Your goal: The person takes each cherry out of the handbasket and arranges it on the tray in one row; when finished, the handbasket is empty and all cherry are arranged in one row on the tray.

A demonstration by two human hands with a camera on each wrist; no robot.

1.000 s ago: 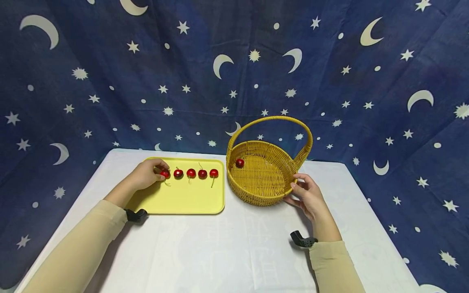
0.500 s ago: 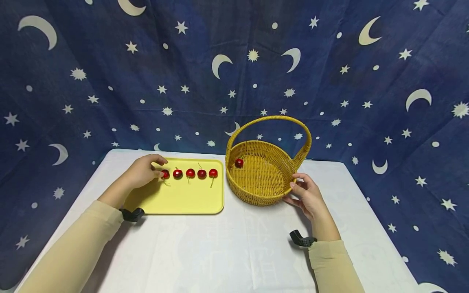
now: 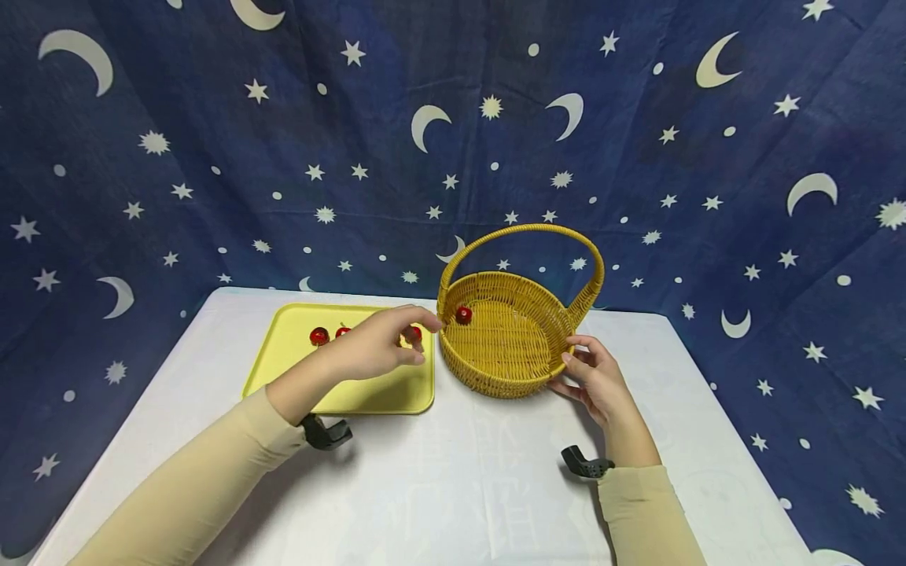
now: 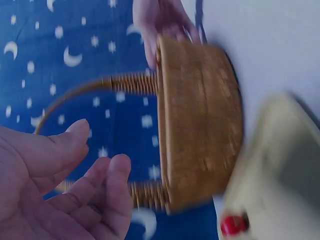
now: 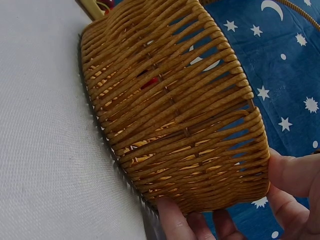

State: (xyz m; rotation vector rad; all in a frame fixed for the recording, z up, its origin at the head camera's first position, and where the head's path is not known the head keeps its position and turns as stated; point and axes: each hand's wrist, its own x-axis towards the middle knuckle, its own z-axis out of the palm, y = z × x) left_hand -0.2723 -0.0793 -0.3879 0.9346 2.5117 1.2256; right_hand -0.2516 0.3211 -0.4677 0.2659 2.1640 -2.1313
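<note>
My left hand point(image 3: 371, 343) hovers over the right half of a yellow tray point(image 3: 283, 354), its fingertips overlapping the basket's left rim in the head view. In the left wrist view, thumb and fingers are apart with nothing between them. On the tray lie red cherries, one point(image 3: 319, 336) at the left, another point(image 3: 343, 331) beside it, and one point(image 3: 413, 335) partly behind my fingers; the hand hides the ones between. My right hand point(image 3: 598, 385) grips the right rim of a yellow wicker basket point(image 3: 495, 387), thumb on the edge and fingers against its outer side. Inside sits one cherry point(image 3: 463, 315).
A tall arched handle point(image 3: 524, 228) rises over the basket. Both stand on a white-covered table point(image 3: 439, 487), the tray left of the basket. A dark blue star-and-moon cloth point(image 3: 382, 141) hangs behind the table and along its sides.
My left hand has left the leftmost cherry, which stays on the tray, and has moved right toward the basket. The right hand keeps its hold and the basket stays put.
</note>
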